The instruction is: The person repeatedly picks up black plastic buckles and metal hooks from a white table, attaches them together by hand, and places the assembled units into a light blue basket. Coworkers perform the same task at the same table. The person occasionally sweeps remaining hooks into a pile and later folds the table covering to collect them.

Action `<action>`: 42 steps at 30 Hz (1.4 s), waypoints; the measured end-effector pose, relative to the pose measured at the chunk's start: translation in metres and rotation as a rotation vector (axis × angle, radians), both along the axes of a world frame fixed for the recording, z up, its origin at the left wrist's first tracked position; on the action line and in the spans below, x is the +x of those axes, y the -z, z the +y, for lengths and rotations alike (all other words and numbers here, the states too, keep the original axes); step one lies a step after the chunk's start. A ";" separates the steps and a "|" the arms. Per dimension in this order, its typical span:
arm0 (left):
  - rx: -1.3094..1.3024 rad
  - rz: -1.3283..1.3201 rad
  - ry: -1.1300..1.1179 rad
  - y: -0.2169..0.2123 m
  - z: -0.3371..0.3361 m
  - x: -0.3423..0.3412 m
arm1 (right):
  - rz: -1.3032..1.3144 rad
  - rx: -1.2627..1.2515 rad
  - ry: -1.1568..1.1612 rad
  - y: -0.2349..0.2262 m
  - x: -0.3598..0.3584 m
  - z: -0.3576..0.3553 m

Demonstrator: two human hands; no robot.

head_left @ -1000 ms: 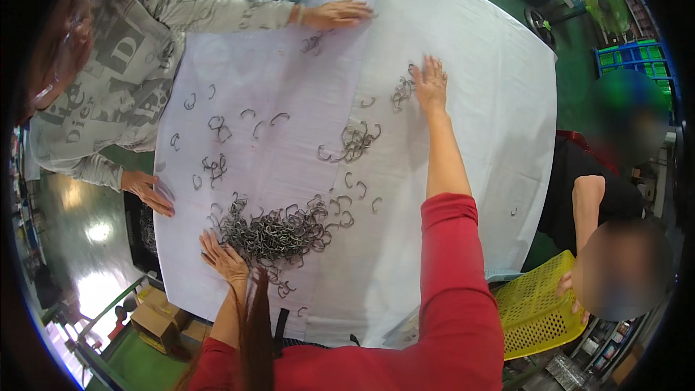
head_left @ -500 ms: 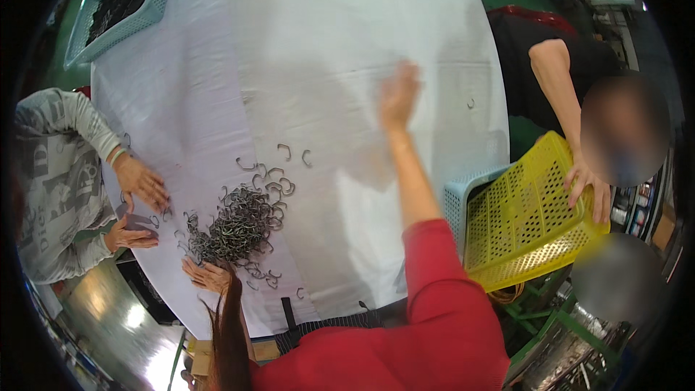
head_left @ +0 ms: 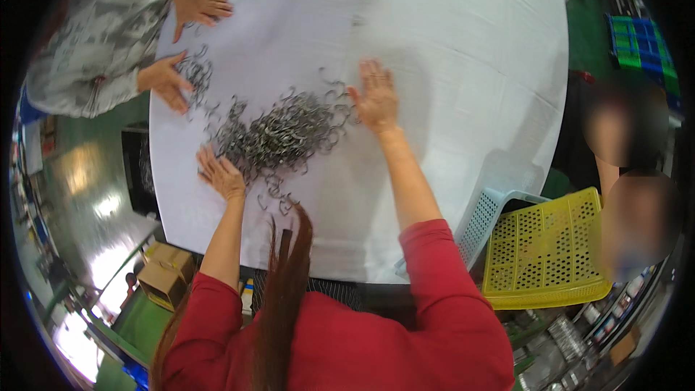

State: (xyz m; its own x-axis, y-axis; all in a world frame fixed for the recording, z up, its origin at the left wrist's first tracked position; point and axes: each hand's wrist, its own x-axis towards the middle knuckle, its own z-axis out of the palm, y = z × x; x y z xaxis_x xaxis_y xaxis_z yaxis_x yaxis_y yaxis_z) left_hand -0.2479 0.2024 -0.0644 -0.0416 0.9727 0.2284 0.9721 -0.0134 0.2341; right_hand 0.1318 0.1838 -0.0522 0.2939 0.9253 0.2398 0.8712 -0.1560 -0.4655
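Observation:
A heap of small C-shaped dark metal hooks (head_left: 286, 130) lies on the white-covered table (head_left: 463, 65). My left hand (head_left: 223, 177) is at the heap's near left edge, palm down, with its fingers spread. On the other side, my right hand (head_left: 377, 98) is flat beside the rightmost loose hooks, its fingers stretched out and its thumb toward them. Neither hand grips anything. A few stray hooks trail off toward me from the heap.
At the left, a co-worker's hands (head_left: 166, 81) are spread around a smaller cluster of hooks (head_left: 196, 74). A yellow perforated basket (head_left: 543, 250) tilts against a light blue basket (head_left: 483, 221) at the right table edge, near another person. A cardboard box (head_left: 165, 275) stands lower left.
My right hand has come left from the bare cloth to the heap's side. The view has shifted, and the blue basket at the far left is out of sight. More hooks lie by the co-worker's hands.

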 end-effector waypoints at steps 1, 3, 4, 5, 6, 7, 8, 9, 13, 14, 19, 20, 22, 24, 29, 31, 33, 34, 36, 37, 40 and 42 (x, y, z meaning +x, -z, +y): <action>0.007 -0.037 0.001 -0.001 -0.002 -0.001 | 0.061 0.026 -0.057 -0.003 -0.028 0.013; 0.026 -0.175 -0.012 0.005 -0.003 -0.001 | 0.129 -0.016 -0.205 -0.009 -0.070 0.035; 0.038 -0.235 -0.018 0.004 -0.004 -0.003 | 0.171 -0.039 -0.278 -0.011 -0.092 0.042; 0.050 -0.267 -0.016 0.003 -0.005 -0.002 | 0.203 -0.051 -0.335 -0.014 -0.113 0.045; 0.063 -0.297 -0.012 0.001 -0.005 -0.001 | 0.236 -0.064 -0.390 -0.018 -0.135 0.046; 0.074 -0.329 -0.005 -0.002 -0.006 0.001 | 0.268 -0.079 -0.442 -0.019 -0.154 0.044; 0.078 -0.373 -0.002 -0.004 -0.006 0.002 | 0.290 -0.078 -0.469 -0.017 -0.173 0.041; 0.083 -0.416 0.002 -0.006 -0.005 0.002 | 0.312 -0.077 -0.494 -0.015 -0.193 0.038; 0.097 -0.748 0.035 -0.010 -0.010 -0.008 | 0.443 -0.027 -0.584 -0.028 -0.241 0.005; 0.097 -0.852 0.037 -0.010 -0.015 -0.019 | 0.502 -0.032 -0.615 -0.036 -0.245 -0.003; 0.021 -0.862 0.088 -0.020 -0.040 -0.077 | 0.018 0.183 0.149 -0.014 -0.129 -0.050; 0.004 -0.878 0.101 -0.024 -0.043 -0.082 | -0.010 0.176 0.273 0.004 -0.108 -0.065; -0.013 -0.859 0.138 -0.026 -0.052 -0.096 | -0.032 0.120 0.327 0.014 -0.108 -0.074; -0.010 -0.789 0.191 -0.026 -0.058 -0.113 | -0.024 0.022 0.189 0.005 -0.132 -0.065; 0.031 -0.595 0.334 -0.047 -0.057 -0.134 | -0.222 -0.230 0.545 -0.024 -0.119 -0.009; 0.031 -0.595 0.388 -0.051 -0.055 -0.128 | -0.327 -0.490 0.611 -0.036 -0.116 0.012; 0.029 -0.626 0.456 -0.057 -0.055 -0.103 | -0.397 -0.525 0.611 -0.023 -0.106 0.017; 0.025 -0.650 0.535 -0.065 -0.054 -0.086 | -0.432 -0.544 0.609 -0.016 -0.099 0.017; -0.013 -0.709 0.706 -0.073 -0.056 -0.046 | -0.385 -0.473 0.595 -0.009 -0.090 0.014; -0.056 -0.744 0.806 -0.073 -0.059 -0.024 | -0.361 -0.440 0.591 -0.007 -0.085 0.011; -0.166 -0.473 1.086 -0.054 -0.079 0.049 | -0.067 -0.446 0.530 -0.031 -0.085 0.005; -0.121 -0.167 1.255 -0.056 -0.084 0.102 | -0.003 -0.431 0.528 -0.030 -0.074 -0.002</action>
State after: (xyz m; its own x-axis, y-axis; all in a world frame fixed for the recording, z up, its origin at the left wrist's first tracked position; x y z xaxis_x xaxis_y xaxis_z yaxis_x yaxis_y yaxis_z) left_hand -0.1456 0.1187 -0.0081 0.8996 0.3793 0.2166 0.2662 -0.8693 0.4165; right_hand 0.0577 0.1817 -0.0224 0.7324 0.6709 -0.1164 0.6284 -0.7318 -0.2639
